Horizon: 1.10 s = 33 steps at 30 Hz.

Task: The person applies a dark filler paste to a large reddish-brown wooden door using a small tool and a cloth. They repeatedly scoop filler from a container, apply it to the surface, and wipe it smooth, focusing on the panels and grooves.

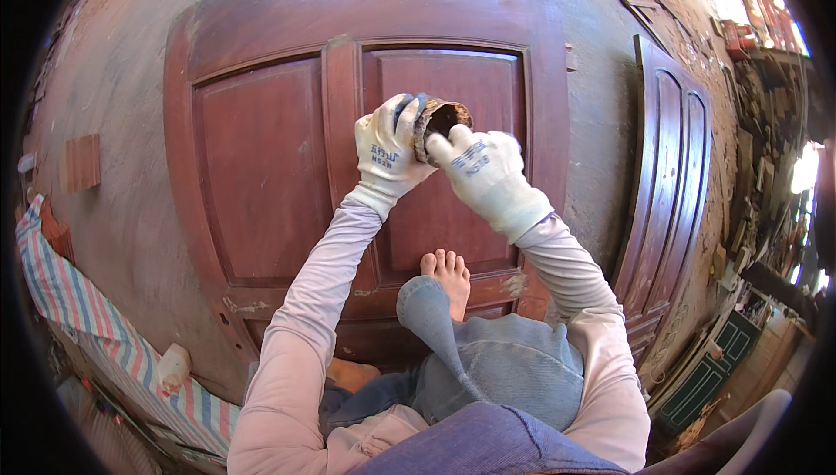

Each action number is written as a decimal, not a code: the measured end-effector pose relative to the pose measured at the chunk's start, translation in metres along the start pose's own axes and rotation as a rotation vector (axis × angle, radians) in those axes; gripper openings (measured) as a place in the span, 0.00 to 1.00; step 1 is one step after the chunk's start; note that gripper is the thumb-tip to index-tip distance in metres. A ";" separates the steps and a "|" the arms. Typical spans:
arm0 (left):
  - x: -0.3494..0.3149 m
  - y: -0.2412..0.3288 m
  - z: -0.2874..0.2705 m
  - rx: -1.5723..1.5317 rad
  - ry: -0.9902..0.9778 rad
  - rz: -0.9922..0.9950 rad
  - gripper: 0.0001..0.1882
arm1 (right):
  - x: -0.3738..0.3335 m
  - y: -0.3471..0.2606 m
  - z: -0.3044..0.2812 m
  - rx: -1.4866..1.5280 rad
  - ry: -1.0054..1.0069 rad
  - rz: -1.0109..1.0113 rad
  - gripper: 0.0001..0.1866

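Both my hands wear whitish work gloves with blue printing. My left hand (387, 146) is wrapped round the side of a small, crusted can (424, 131), tilted so that its dark brown, stained mouth faces right. My right hand (484, 166) is at that mouth, its fingers curled at the rim and partly inside; whatever they pinch, if anything, is hidden. Beneath both hands lies a reddish-brown wooden panel door (261, 170), flat, with scuffed pale spots on its lower rail. The can is held above the upper part of its right panel.
My bare foot (449, 279) rests on the door. To the right, another panelled wooden door (666, 179) lies near stacked scrap wood (766, 144). At left are a wooden block (83, 162) and a striped sheet (96, 318) with a whitish container (173, 367) on it.
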<state>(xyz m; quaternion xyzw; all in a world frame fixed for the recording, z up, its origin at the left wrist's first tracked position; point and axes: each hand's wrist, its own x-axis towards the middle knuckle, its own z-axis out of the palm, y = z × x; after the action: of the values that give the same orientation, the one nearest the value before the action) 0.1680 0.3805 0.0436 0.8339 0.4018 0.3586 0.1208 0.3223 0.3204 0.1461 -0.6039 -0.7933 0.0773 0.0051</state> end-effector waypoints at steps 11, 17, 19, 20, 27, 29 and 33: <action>-0.002 -0.022 0.024 -0.150 0.084 -0.181 0.56 | -0.001 0.125 0.018 1.050 0.341 0.449 0.13; -0.006 -0.012 0.029 -0.012 0.051 -0.211 0.60 | 0.013 0.222 0.072 0.804 0.448 0.705 0.15; -0.008 -0.016 0.029 -0.002 0.055 -0.205 0.61 | 0.024 0.227 0.075 0.647 0.433 0.644 0.17; -0.008 -0.017 0.029 -0.004 0.063 -0.204 0.61 | 0.027 0.229 0.076 0.563 0.407 0.602 0.18; -0.008 -0.018 0.029 -0.059 0.084 -0.215 0.60 | 0.016 0.213 0.055 0.059 0.137 0.487 0.30; -0.012 -0.018 0.030 -0.020 0.075 -0.218 0.61 | 0.006 0.216 0.053 -0.017 0.060 0.464 0.30; -0.009 -0.016 0.030 0.017 0.076 -0.195 0.61 | -0.001 0.239 0.049 0.035 0.108 0.471 0.28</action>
<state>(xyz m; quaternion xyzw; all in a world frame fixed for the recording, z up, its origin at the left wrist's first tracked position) 0.1760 0.3863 0.0094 0.7777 0.4884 0.3729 0.1327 0.5469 0.3755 0.0674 -0.7752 -0.6279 0.0576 0.0396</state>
